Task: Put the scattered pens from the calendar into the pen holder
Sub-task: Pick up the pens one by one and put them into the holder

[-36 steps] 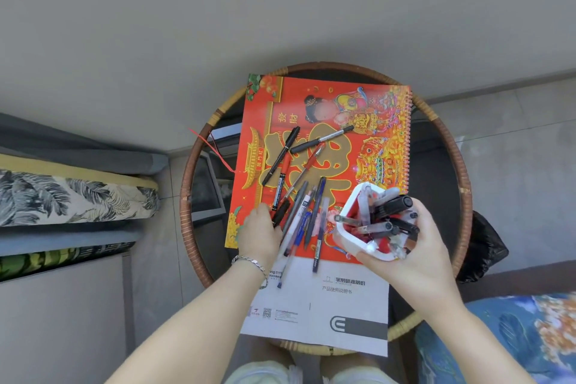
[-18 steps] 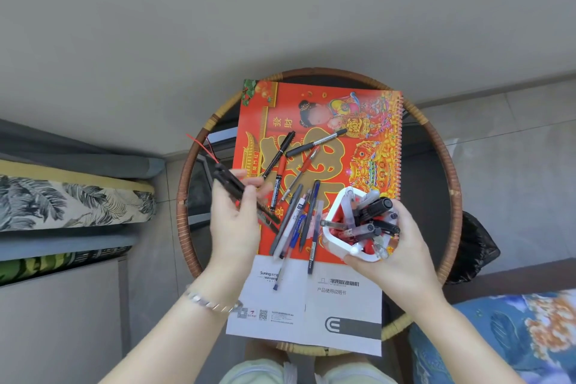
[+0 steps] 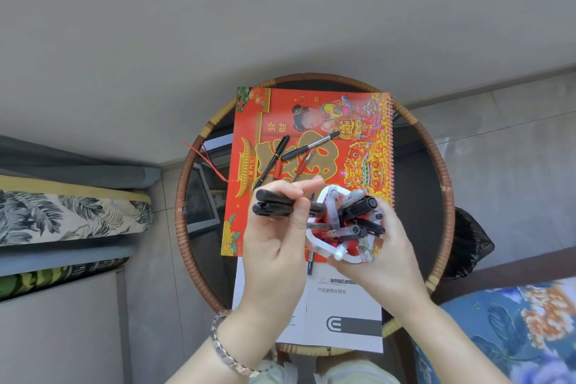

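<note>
A red and gold calendar (image 3: 249, 227) lies on a round glass table. My left hand (image 3: 277, 240) grips a few black pens (image 3: 274, 204) held level, their right ends at the mouth of the white pen holder (image 3: 324, 248). My right hand (image 3: 383, 256) holds that holder tilted toward the left, with several pens inside it. On the calendar beyond my hands lie a thin black pen (image 3: 274, 159), a black marker (image 3: 308, 146) and two red pens (image 3: 304, 164). My hands hide any other pens beneath them.
The table has a woven rattan rim (image 3: 184, 190). A white instruction leaflet (image 3: 343, 315) lies under the calendar's near edge. A leaf-print cushion (image 3: 62, 215) is at the left, a blue floral cushion (image 3: 511, 330) at the lower right, a black bag (image 3: 470, 246) beside the table.
My left hand picked black pens off the calendar, lifted them and carried them right to the mouth of the holder. My right hand kept hold of the holder.
</note>
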`<state>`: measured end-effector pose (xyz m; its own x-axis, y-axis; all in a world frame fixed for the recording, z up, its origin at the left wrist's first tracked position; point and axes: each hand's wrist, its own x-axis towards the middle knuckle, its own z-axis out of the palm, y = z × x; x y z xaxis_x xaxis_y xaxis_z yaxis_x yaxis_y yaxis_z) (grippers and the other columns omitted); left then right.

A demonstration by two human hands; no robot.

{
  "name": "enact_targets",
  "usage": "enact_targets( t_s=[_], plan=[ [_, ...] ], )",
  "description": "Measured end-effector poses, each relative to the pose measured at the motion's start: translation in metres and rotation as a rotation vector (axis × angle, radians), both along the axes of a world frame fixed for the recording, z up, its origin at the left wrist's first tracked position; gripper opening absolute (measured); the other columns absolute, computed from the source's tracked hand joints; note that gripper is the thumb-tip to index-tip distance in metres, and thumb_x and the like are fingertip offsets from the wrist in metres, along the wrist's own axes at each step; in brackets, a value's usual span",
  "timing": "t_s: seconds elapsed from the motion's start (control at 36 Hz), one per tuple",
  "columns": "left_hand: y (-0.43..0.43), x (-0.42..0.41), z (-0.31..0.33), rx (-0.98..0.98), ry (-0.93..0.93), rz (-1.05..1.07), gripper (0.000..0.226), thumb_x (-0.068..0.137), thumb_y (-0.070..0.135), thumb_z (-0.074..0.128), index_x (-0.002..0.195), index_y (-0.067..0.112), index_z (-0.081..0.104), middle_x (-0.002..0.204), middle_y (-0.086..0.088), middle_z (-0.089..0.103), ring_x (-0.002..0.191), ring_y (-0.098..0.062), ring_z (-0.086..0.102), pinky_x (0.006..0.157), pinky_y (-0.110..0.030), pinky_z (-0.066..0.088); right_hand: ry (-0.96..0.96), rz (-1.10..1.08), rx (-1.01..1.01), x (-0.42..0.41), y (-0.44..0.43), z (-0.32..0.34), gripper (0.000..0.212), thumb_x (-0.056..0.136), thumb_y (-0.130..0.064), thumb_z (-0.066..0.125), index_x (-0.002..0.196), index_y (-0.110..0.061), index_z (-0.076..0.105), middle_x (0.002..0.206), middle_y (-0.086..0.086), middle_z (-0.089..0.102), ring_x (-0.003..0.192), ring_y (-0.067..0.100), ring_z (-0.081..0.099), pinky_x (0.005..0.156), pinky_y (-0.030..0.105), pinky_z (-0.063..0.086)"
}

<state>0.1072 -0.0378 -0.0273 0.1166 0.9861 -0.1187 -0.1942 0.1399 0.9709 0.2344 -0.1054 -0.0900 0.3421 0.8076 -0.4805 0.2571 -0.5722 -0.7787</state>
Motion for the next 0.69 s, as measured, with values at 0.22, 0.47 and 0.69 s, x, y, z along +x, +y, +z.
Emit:
enact_targets(
  t_s=[0.22,0.47,0.69],
  plan=[
    [-0.018,0.003,-0.018,-0.070,0.239,-0.200,0.024,0.082,0.008,0.052,0.074,0.029,0.058,0.112,0.023,0.066,0.115,0.000,0.057,0.092,-0.016,0.045,-0.092,0.059,0.047,-0.006,0.005,0.005,0.083,0.050,-0.038,0.076,0.126,-0.039,0.043,0.125,-0.018,0.053,0.120,0.011,0.052,0.098,0.035,0.047],
    [0.000,-0.013,-0.038,0.648,0.809,-0.070,0.057,0.075,-0.008,0.066,0.123,0.013,0.044,0.123,0.002,0.049,0.121,-0.013,0.047,0.105,-0.023,0.037,-0.129,0.176,0.050,-0.009,0.009,0.009,0.091,0.061,-0.024,0.086,0.138,-0.028,0.038,0.123,-0.024,0.043,0.122,0.005,0.045,0.095,0.020,0.037],
    [-0.007,-0.015,-0.046,0.609,0.790,-0.339,0.034,0.096,0.014,0.040,0.127,0.002,0.047,0.137,-0.006,0.045,0.136,-0.019,0.034,0.113,-0.030,0.028,-0.121,0.034,0.106,-0.007,0.009,0.009,0.085,0.059,-0.023,0.088,0.124,-0.045,0.038,0.116,-0.030,0.045,0.118,0.004,0.047,0.090,0.007,0.036]
  ],
)
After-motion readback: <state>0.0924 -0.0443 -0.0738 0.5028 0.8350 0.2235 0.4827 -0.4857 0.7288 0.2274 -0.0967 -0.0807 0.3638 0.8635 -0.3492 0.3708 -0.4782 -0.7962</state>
